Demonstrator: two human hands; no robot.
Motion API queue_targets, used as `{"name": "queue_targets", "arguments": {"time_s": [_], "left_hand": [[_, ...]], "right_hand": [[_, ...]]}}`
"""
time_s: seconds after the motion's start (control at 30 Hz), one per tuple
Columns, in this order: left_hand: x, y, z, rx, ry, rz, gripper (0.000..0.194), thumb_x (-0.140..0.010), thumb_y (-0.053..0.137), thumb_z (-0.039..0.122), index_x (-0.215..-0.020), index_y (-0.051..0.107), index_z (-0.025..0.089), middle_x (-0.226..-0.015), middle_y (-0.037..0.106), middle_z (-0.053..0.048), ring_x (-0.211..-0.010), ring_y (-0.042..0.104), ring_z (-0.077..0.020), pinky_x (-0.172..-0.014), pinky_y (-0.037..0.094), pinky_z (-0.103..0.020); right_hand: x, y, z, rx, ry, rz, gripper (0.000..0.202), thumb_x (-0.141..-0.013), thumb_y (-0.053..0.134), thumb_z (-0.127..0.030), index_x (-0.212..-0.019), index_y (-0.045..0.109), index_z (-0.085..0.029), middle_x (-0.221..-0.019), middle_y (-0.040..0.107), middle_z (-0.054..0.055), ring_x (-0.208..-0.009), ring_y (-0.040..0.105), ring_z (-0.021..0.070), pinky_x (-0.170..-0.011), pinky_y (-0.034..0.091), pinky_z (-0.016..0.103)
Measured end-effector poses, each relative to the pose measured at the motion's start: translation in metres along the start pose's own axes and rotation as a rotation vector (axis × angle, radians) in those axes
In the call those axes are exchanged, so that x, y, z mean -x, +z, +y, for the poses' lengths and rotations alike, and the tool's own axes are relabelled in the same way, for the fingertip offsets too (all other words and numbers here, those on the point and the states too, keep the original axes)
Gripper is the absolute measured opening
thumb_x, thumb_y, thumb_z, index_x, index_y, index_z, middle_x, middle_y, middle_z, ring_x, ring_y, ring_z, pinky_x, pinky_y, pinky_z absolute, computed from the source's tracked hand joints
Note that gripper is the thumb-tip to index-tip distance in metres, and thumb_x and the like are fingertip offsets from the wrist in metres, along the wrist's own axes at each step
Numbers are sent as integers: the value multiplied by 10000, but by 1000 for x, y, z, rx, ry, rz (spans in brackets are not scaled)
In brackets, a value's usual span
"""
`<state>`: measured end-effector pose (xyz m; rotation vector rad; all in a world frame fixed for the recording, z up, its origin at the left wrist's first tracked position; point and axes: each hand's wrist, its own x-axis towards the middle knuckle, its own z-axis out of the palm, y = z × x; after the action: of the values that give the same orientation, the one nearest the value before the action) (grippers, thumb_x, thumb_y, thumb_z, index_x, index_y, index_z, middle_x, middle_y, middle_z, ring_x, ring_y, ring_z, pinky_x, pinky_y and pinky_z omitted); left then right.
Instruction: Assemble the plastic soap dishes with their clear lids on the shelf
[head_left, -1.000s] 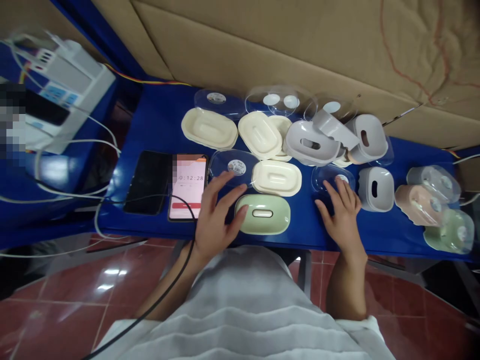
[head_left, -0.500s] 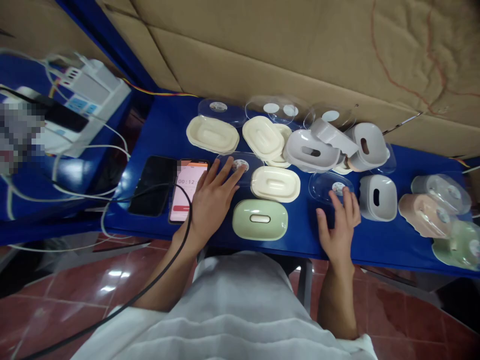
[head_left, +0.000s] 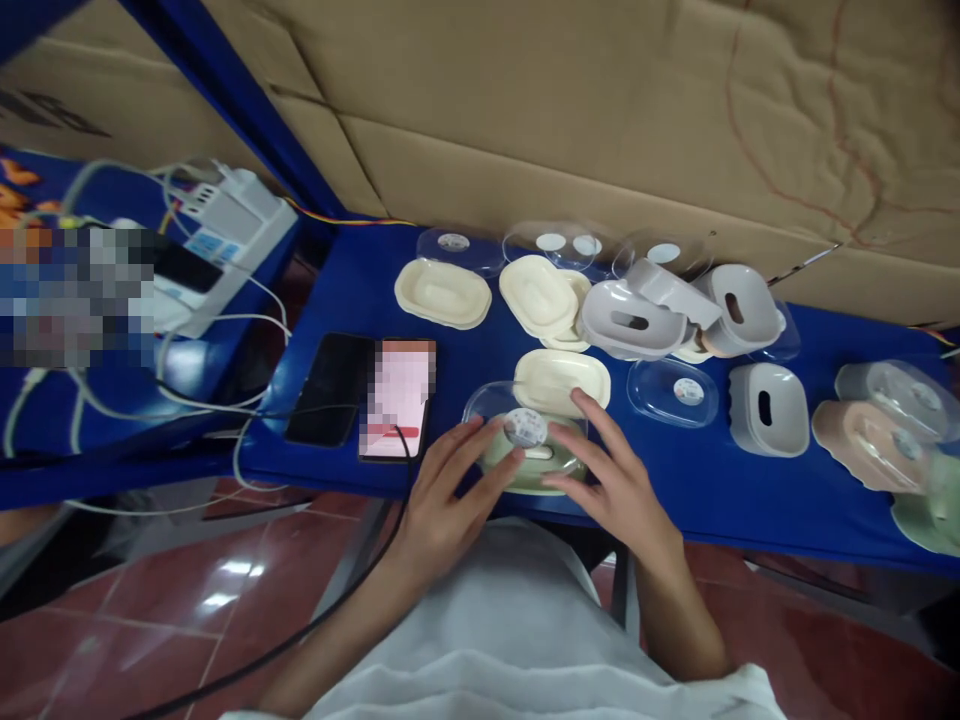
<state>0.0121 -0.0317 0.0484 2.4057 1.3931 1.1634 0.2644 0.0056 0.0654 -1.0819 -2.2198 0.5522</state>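
A clear plastic lid (head_left: 525, 428) with a round printed label is over a light green oval dish (head_left: 529, 482) near the table's front edge. The lid looks tilted, its far side raised. My left hand (head_left: 448, 495) grips it from the left, thumb and fingers close to the label. On the other side, my right hand (head_left: 628, 495) has its fingers spread by the lid's right edge; whether they press on it I cannot tell. Just behind lies a cream oval tray (head_left: 559, 375), partly hidden by the lid and a right fingertip.
Cream trays (head_left: 442, 292) and grey slotted holders (head_left: 634, 318) line the back, with clear lids by the cardboard (head_left: 487, 150). Another clear lid (head_left: 660, 392) lies to the right. Two phones, one lit (head_left: 397, 400), and a power strip (head_left: 259, 240) are left. A black cable crosses my left forearm.
My left hand has carried the clear lid rightward and nearer, over the green dish. My right hand has left the other clear lid and come leftward to the dish.
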Motion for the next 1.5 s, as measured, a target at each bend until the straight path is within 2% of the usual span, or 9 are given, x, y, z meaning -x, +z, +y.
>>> {"name": "queue_targets", "arguments": {"time_s": [0.1, 0.23, 0.43, 0.7, 1.03, 1.17, 1.33, 1.43, 1.5], "left_hand": [[9, 3, -6, 69, -54, 6, 555, -940, 807, 196, -1462, 627, 254, -1564, 561, -162, -1452, 582, -318, -1158, 569, -495], [12, 6, -17, 174, -49, -115, 571, -937, 808, 354, -1453, 620, 198, -1619, 487, -217, -1520, 514, -369, -1182, 546, -554], [12, 8, -18, 121, 53, -173, 547, -969, 775, 249, -1482, 589, 217, -1518, 598, -194, -1505, 540, -343, -1154, 575, -547], [9, 8, -12, 104, 92, -167, 509, -973, 760, 188, -1460, 611, 214, -1502, 621, -190, -1510, 535, -344, -1167, 565, -533], [9, 8, -17, 196, 49, -181, 659, -993, 744, 328, -1601, 490, 315, -1617, 525, -171, -1524, 512, -368, -1183, 539, -586], [5, -8, -20, 35, -66, -28, 607, -1027, 693, 358, -1590, 473, 310, -1673, 434, -180, -1554, 467, -382, -1259, 398, -675], [9, -48, -28, -294, -424, 214, 491, -1056, 637, 351, -1537, 536, 356, -1699, 420, -114, -1616, 342, -419, -1312, 174, -742], [20, -62, -34, -413, -496, 141, 479, -1066, 615, 382, -1540, 543, 406, -1733, 395, -67, -1638, 251, -474, -1262, 7, -827], [26, -62, -36, -439, -491, 37, 438, -1057, 626, 400, -1494, 610, 365, -1755, 357, -120, -1631, 231, -521, -1190, -40, -903]], "right_hand": [[20, 2, 5, -61, 88, -44, 639, -992, 752, -289, -1576, 501, -354, -1745, 368, 65, -1584, 435, 284, -1255, 492, 467], [33, 6, 8, -91, 140, -94, 558, -992, 744, -298, -1514, 550, -319, -1735, 388, 93, -1579, 442, 296, -1249, 497, 496], [40, 8, 12, -43, 151, -112, 566, -988, 753, -342, -1520, 559, -348, -1729, 406, 81, -1565, 461, 326, -1243, 500, 549], [58, 14, 22, 141, -15, -27, 793, -967, 791, -287, -1643, 386, -377, -1746, 372, 99, -1563, 462, 332, -1229, 528, 547], [49, 14, 21, 118, 74, -40, 604, -994, 751, -408, -1540, 506, -326, -1702, 439, 129, -1551, 480, 336, -1218, 523, 556], [47, 13, 19, 104, 106, -38, 534, -1012, 721, -416, -1503, 543, -308, -1690, 454, 134, -1544, 491, 330, -1215, 522, 544], [47, 14, 18, 108, 114, -15, 537, -1016, 707, -440, -1509, 541, -307, -1688, 455, 140, -1533, 504, 337, -1210, 520, 556], [47, 15, 18, 112, 119, -11, 551, -1019, 701, -450, -1523, 531, -304, -1684, 461, 141, -1528, 510, 337, -1212, 515, 563], [47, 15, 17, 110, 129, -18, 552, -1021, 698, -456, -1525, 530, -308, -1686, 462, 136, -1528, 510, 335, -1213, 512, 564]]}}
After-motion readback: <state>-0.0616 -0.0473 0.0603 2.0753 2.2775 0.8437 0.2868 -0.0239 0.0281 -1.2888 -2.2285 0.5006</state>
